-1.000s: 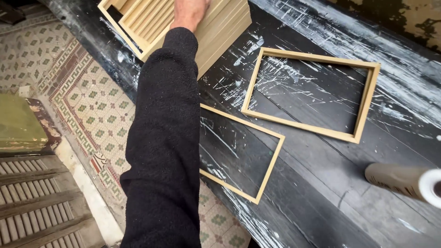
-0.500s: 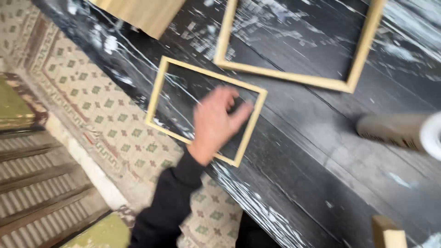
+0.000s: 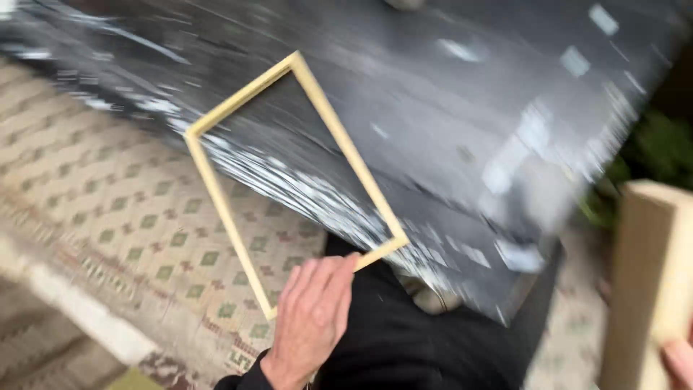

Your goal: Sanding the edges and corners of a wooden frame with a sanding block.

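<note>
The black table [image 3: 462,108], its top streaked and smeared with white, fills the upper part of the view, blurred by motion. Below and to the left of it lies a floor [image 3: 108,217] of patterned tiles with small green diamonds, edged by a pale border strip.

Lifted off the table and hanging partly over its near edge is a thin rectangular frame [image 3: 198,162] of pale wood, open in the middle, tilted so one corner points up and away. The left hand [image 3: 312,318] grips it at its lower short side, fingers curled over the rail near the corner, the dark sleeve just showing at the wrist.

At the right edge stands a pale wooden block or stack [image 3: 646,289], seen edge-on and blurred. The right hand [image 3: 678,361] shows only as a fingertip or two against its lower end, apparently holding it, though the grip itself is out of view.

The step in hand looks like carrying the frame away from the table. Bringing it to the wooden piece on the right would call for swinging it level and keeping the slim rails from twisting.
</note>
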